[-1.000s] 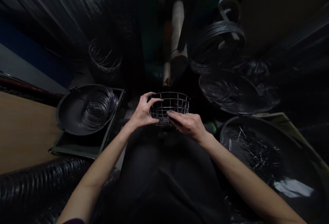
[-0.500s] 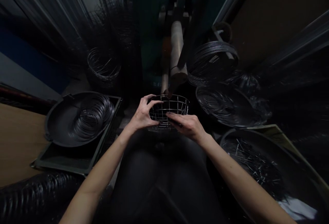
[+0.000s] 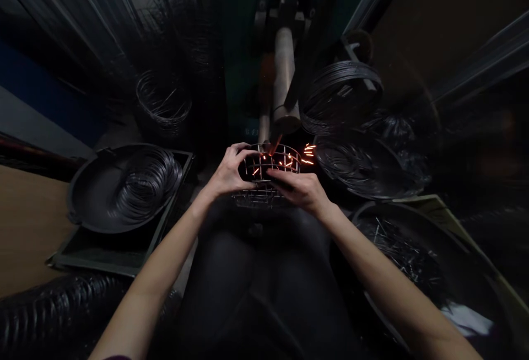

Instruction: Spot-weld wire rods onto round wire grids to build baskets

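Note:
Between my hands is a round wire basket point(image 3: 261, 176), its far rim touching or close to the tip of a machine's electrode point(image 3: 276, 144). Orange sparks point(image 3: 308, 154) fly from that spot, most of them to the right. My left hand point(image 3: 230, 170) grips the basket's left side, thumb below and fingers along the upper rings. From the right, my right hand point(image 3: 303, 189) holds the near side, fingers pressed on the wire. Above the basket, the machine's thick metal arm point(image 3: 285, 73) points down toward me.
A round pan point(image 3: 97, 194) with a coil of wire rings point(image 3: 151, 183) stands at left on a crate point(image 3: 103, 263). At right are a pan of rings point(image 3: 351, 164), a stack of large hoops point(image 3: 343, 95), and a basin of short wire pieces point(image 3: 407, 255).
Sparks have appeared at the electrode tip, where none showed before. The basket has tilted or shifted slightly, with more of its lower part showing under my hands. Both hands keep their hold.

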### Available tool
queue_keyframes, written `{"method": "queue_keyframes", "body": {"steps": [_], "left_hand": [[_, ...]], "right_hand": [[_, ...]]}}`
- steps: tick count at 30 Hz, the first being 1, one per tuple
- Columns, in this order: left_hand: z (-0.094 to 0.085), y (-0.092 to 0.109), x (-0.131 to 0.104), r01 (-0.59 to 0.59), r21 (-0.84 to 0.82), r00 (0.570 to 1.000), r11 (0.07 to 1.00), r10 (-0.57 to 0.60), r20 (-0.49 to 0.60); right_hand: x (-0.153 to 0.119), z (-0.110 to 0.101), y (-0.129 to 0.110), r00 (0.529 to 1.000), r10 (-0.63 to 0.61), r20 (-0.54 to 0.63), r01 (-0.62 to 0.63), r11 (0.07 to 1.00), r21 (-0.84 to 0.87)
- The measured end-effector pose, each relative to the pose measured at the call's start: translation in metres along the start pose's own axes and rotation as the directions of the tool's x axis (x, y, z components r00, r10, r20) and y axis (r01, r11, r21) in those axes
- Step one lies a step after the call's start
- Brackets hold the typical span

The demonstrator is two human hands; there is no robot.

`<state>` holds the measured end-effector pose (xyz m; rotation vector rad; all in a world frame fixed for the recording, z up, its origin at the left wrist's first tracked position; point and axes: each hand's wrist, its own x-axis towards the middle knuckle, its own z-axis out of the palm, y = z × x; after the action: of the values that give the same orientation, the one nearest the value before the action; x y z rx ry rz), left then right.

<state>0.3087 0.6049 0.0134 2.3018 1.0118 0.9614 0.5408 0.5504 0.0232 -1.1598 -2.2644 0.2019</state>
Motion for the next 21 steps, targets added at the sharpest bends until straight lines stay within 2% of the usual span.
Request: {"method": "queue_keyframes", "body": {"steps": [3,5,7,9,15,21], "left_hand": [[0.000,0.000,0.000,0.011,0.000,1.000,1.000,-0.011,-0.020],[0.000,0.000,0.000,0.026,0.005,0.999,1.000,-0.026,-0.023],[0.000,0.000,0.002,0.036,-0.001,0.999,0.999,-0.036,-0.022],[0.000,-0.002,0.007,0.047,-0.009,0.999,0.999,-0.047,-0.026],[-0.001,-0.013,0.021,0.076,-0.033,0.997,0.997,-0.077,-0.024],[-0.003,-0.020,0.026,0.050,-0.019,0.999,0.999,-0.050,-0.021]], "right_hand": [[-0.006,-0.004,-0.009,0.998,0.065,-0.014,-0.066,0.998,-0.023],[-0.012,-0.005,-0.017,0.983,0.149,-0.109,-0.157,0.985,-0.066],[-0.016,-0.005,-0.022,0.939,0.242,-0.245,-0.277,0.954,-0.118],[-0.015,-0.004,-0.023,0.898,0.295,-0.327,-0.352,0.927,-0.131],[0.005,-0.004,-0.013,0.883,0.317,-0.346,-0.346,0.938,-0.025],[0.008,-0.004,-0.008,0.880,0.350,-0.320,-0.375,0.927,-0.016]]}}
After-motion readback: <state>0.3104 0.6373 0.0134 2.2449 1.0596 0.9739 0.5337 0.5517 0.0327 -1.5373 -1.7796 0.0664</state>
